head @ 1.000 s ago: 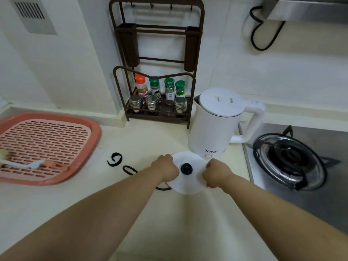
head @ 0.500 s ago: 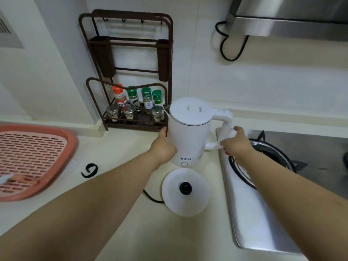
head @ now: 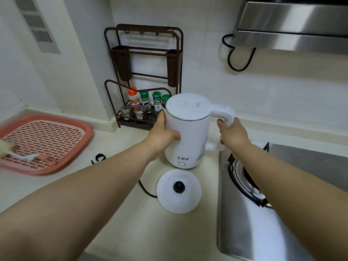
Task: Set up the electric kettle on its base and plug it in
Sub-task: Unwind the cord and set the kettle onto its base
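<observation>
— What does the kettle look like from where you sit?

— I see one white kettle [head: 187,132], lid shut, with dark lettering and a round button low on its front. My left hand [head: 162,135] presses flat against its side; my right hand [head: 232,131] is curled round the handle. It is just behind the base.

— And the base?

— One white round base [head: 178,191], a black connector at its middle, flat on the table [head: 131,223], its black cord [head: 146,190] trailing left.
</observation>
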The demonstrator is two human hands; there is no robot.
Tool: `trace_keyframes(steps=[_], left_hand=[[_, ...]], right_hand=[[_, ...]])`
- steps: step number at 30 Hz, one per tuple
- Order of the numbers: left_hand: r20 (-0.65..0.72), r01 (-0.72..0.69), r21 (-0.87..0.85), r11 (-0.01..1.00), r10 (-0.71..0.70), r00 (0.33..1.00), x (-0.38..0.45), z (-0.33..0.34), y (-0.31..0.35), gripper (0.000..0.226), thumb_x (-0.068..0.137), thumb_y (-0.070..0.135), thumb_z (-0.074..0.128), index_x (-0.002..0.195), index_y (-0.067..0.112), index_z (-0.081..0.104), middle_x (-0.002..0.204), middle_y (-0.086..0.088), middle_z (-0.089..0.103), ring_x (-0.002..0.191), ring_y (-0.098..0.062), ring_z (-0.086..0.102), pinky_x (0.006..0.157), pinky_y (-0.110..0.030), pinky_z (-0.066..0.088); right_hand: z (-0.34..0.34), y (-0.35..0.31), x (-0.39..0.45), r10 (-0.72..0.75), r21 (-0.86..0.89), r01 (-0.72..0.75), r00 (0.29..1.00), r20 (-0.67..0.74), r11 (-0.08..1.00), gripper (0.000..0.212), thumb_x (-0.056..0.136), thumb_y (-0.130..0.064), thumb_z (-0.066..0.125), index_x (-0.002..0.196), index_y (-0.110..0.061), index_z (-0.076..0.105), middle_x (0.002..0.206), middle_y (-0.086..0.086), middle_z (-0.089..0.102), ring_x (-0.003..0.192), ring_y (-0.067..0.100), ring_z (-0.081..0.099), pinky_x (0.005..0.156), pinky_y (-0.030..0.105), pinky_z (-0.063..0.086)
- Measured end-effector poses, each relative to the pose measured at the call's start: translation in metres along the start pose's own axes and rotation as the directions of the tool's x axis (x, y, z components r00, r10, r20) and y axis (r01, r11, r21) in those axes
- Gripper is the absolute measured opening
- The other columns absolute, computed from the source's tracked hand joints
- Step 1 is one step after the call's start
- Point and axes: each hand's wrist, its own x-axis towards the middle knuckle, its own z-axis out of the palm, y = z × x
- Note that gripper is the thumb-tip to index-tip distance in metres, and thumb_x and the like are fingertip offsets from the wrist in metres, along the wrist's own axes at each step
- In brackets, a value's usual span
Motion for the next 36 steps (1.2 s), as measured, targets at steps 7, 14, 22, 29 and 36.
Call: trace_keyframes(steps=[7, 14, 22, 29, 36], left_hand=[[0.052, 0.004, -0.018, 1.0, -0.003, 0.999, -0.046, -0.01, -0.002, 0.091, 0.071, -0.002, 0.059, 0.146, 0.035, 0.022, 0.135, 0.001, 0.051, 0.12, -0.025, 0.05, 0.102, -0.045, 0.044], [0.142, 0.012, 0.053, 0.999, -0.02, 0.99, -0.086, -0.023, -0.02, 0.103, 0.064, 0.011, 0.064, 0.149, 0.037, 0.012, 0.135, 0.006, 0.045, 0.123, -0.024, 0.047, 0.108, -0.044, 0.04], [0.18, 0.012, 0.057, 0.998, -0.022, 0.984, -0.106, -0.031, -0.049, 0.103, 0.073, 0.012, 0.072, 0.148, 0.04, 0.007, 0.12, 0.018, 0.039, 0.113, -0.014, 0.045, 0.095, -0.03, 0.037], [0.214, 0.025, 0.091, 0.996, -0.044, 0.976, -0.111, -0.035, -0.059, 0.108, 0.076, 0.023, 0.076, 0.147, 0.046, -0.002, 0.152, 0.007, 0.033, 0.129, -0.023, 0.046, 0.097, -0.031, 0.037], [0.233, 0.045, 0.195, 0.98, -0.091, 0.968, -0.107, -0.032, -0.064, 0.105, 0.081, 0.025, 0.073, 0.148, 0.045, -0.006, 0.152, 0.006, 0.034, 0.132, -0.025, 0.045, 0.097, -0.03, 0.036]], right_hand=[[-0.007, -0.01, -0.054, 0.005, -0.014, -0.005, 1.0, -0.002, 1.0, 0.038, 0.088, -0.039, 0.041, 0.099, -0.006, 0.058, 0.078, 0.008, 0.059, 0.075, 0.032, 0.06, 0.075, 0.045, 0.052], [-0.004, 0.0, -0.11, 0.094, -0.015, -0.095, 0.995, -0.045, 0.995, 0.029, 0.091, -0.036, 0.041, 0.097, -0.013, 0.057, 0.075, 0.004, 0.058, 0.062, 0.022, 0.057, 0.077, 0.05, 0.053], [0.009, 0.01, -0.145, 0.139, 0.113, -0.128, 0.986, -0.097, 0.985, 0.013, 0.093, -0.026, 0.041, 0.097, -0.019, 0.052, 0.073, 0.001, 0.053, 0.053, 0.021, 0.054, 0.064, 0.038, 0.045], [0.011, 0.01, -0.148, 0.172, 0.224, -0.157, 0.984, -0.045, 0.962, 0.022, 0.096, -0.02, 0.038, 0.114, -0.027, 0.049, 0.075, 0.0, 0.048, 0.056, 0.017, 0.051, 0.068, 0.035, 0.046], [0.009, 0.016, -0.145, 0.262, 0.207, -0.257, 0.965, 0.004, 0.944, 0.035, 0.095, -0.019, 0.039, 0.129, -0.017, 0.046, 0.098, 0.007, 0.055, 0.066, 0.021, 0.058, 0.083, 0.042, 0.055]])
